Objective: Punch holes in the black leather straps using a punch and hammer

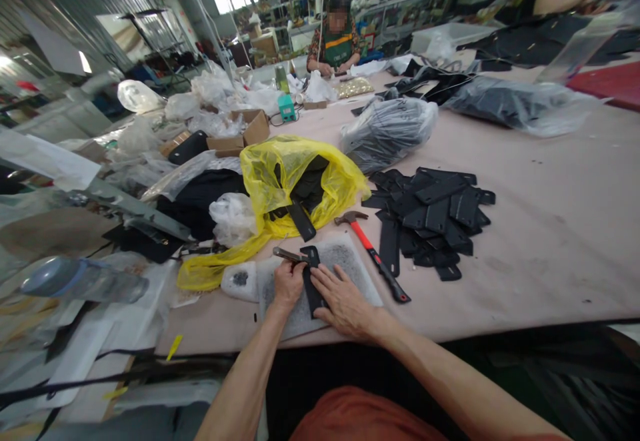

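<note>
Reddish clothing [360,414] showed before the near edge of the table [540,261], by which a black strip [312,293] lay on a pale pad [363,281]. The left hand [289,284] grasped a metal tool [287,253] near its far end; the right hand [345,300] rested spread upon it. Good work probably needed the strip held flat.

Left hand [289,286] gripping a metal tool [290,255] against a black strip [312,298], which the right hand [346,300], fingers spread, presses flat on a pale board [353,261]. To the right lie a red-and-black hammer [373,254] and a heap of black pieces [433,211]; beyond the board, an open yellow bag [260,168] holds dark pieces [301,220]. Background: a seated co-worker [336,51] at the table's [540,228] far side.
</note>
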`<action>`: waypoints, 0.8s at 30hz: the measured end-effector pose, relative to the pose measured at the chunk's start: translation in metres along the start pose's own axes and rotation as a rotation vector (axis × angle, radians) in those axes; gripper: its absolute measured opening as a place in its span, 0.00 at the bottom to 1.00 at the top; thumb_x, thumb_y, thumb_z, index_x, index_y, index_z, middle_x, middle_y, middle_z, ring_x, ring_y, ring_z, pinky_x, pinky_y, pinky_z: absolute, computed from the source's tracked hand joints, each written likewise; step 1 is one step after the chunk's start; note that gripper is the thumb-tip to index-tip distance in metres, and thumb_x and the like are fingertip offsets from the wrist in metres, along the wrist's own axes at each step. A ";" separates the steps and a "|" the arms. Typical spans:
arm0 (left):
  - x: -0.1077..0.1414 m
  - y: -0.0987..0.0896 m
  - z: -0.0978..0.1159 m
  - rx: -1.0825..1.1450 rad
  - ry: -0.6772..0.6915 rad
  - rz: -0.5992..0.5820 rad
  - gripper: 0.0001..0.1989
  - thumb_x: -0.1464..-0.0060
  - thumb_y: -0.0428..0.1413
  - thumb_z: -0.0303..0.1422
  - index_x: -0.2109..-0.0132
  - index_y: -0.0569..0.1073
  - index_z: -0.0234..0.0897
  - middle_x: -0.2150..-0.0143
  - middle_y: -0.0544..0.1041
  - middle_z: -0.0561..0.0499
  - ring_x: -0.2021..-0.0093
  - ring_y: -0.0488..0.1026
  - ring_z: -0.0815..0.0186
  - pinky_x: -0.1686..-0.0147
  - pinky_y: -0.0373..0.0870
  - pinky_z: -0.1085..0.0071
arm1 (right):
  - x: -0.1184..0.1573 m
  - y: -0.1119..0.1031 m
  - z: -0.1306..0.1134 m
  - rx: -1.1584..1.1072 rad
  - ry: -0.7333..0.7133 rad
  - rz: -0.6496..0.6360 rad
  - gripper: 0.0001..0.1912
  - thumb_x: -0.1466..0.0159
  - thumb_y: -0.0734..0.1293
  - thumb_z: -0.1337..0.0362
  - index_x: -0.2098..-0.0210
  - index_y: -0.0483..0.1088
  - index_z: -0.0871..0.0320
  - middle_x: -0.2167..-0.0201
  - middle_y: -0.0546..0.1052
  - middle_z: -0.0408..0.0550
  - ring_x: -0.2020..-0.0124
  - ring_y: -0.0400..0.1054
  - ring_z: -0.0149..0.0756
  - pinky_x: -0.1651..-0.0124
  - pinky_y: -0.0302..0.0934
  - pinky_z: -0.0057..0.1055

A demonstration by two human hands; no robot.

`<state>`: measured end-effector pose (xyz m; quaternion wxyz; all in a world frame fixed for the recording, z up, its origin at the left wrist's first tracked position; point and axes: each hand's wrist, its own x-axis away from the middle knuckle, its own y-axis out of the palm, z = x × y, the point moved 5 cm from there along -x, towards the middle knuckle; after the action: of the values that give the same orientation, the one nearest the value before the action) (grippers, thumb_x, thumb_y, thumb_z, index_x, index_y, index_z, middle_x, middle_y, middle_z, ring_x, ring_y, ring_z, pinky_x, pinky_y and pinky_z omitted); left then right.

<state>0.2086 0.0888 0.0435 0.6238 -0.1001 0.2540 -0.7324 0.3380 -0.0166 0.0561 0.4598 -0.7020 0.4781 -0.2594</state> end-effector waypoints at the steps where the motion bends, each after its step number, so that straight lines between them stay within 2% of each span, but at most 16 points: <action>1: 0.002 -0.002 0.000 -0.013 0.000 0.038 0.10 0.44 0.52 0.33 0.60 0.76 0.37 0.60 0.81 0.46 0.57 0.77 0.62 0.53 0.71 0.66 | -0.008 -0.001 0.005 0.022 0.000 0.016 0.37 0.34 0.59 0.51 0.33 0.50 0.64 0.32 0.52 0.58 0.30 0.38 0.47 0.31 0.29 0.51; 5: -0.001 -0.013 -0.003 -0.060 -0.021 0.189 0.10 0.45 0.53 0.35 0.60 0.76 0.36 0.60 0.81 0.45 0.57 0.77 0.59 0.54 0.72 0.65 | -0.046 -0.001 0.024 0.105 -0.005 0.070 0.33 0.33 0.59 0.54 0.33 0.51 0.64 0.32 0.52 0.58 0.31 0.42 0.48 0.32 0.35 0.53; 8: -0.005 -0.012 -0.005 -0.019 -0.038 0.141 0.10 0.45 0.54 0.34 0.60 0.76 0.35 0.62 0.81 0.45 0.61 0.77 0.60 0.58 0.72 0.66 | -0.069 -0.001 0.033 0.135 -0.005 0.092 0.30 0.33 0.60 0.57 0.35 0.55 0.62 0.33 0.56 0.57 0.32 0.44 0.48 0.33 0.38 0.52; 10: -0.004 -0.010 -0.006 -0.002 -0.050 0.097 0.09 0.46 0.54 0.34 0.60 0.76 0.35 0.63 0.81 0.46 0.62 0.77 0.61 0.59 0.72 0.67 | -0.074 -0.004 0.035 0.131 0.002 0.101 0.27 0.33 0.60 0.60 0.36 0.57 0.60 0.34 0.57 0.57 0.32 0.45 0.47 0.33 0.40 0.52; 14: 0.002 -0.008 -0.013 0.044 -0.112 0.095 0.09 0.45 0.53 0.33 0.60 0.77 0.36 0.62 0.81 0.47 0.61 0.77 0.61 0.58 0.72 0.67 | -0.052 -0.015 0.032 0.092 0.131 0.159 0.28 0.34 0.58 0.64 0.35 0.55 0.63 0.33 0.55 0.59 0.32 0.44 0.47 0.34 0.40 0.52; 16: 0.004 -0.009 -0.016 0.068 -0.145 0.108 0.10 0.44 0.53 0.34 0.60 0.77 0.35 0.63 0.81 0.47 0.61 0.77 0.61 0.59 0.72 0.67 | -0.031 -0.017 0.026 0.069 0.181 0.163 0.31 0.35 0.61 0.60 0.35 0.54 0.63 0.33 0.54 0.60 0.32 0.43 0.50 0.34 0.39 0.54; 19: 0.004 -0.008 -0.017 0.083 -0.148 0.105 0.10 0.44 0.54 0.34 0.60 0.77 0.35 0.63 0.81 0.47 0.62 0.77 0.61 0.60 0.72 0.67 | -0.006 -0.011 0.012 0.048 0.179 0.122 0.33 0.37 0.64 0.54 0.36 0.57 0.60 0.33 0.54 0.57 0.32 0.43 0.53 0.34 0.37 0.57; 21: 0.004 -0.007 -0.016 0.073 -0.135 0.096 0.10 0.44 0.54 0.34 0.60 0.77 0.35 0.63 0.81 0.47 0.62 0.77 0.61 0.60 0.72 0.67 | -0.001 -0.005 0.007 0.057 0.198 0.124 0.32 0.37 0.63 0.54 0.37 0.58 0.59 0.33 0.56 0.56 0.32 0.44 0.52 0.34 0.36 0.56; 24: 0.002 -0.005 -0.012 0.045 -0.105 0.074 0.10 0.44 0.54 0.34 0.60 0.77 0.35 0.63 0.81 0.47 0.62 0.77 0.61 0.59 0.72 0.67 | -0.015 0.000 0.009 0.097 0.244 0.170 0.30 0.35 0.62 0.55 0.36 0.57 0.60 0.34 0.57 0.56 0.32 0.45 0.50 0.34 0.35 0.56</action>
<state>0.1982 0.0905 0.0351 0.6651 -0.1147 0.2081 -0.7080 0.3390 0.0007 0.0533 0.4518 -0.5992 0.5752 -0.3257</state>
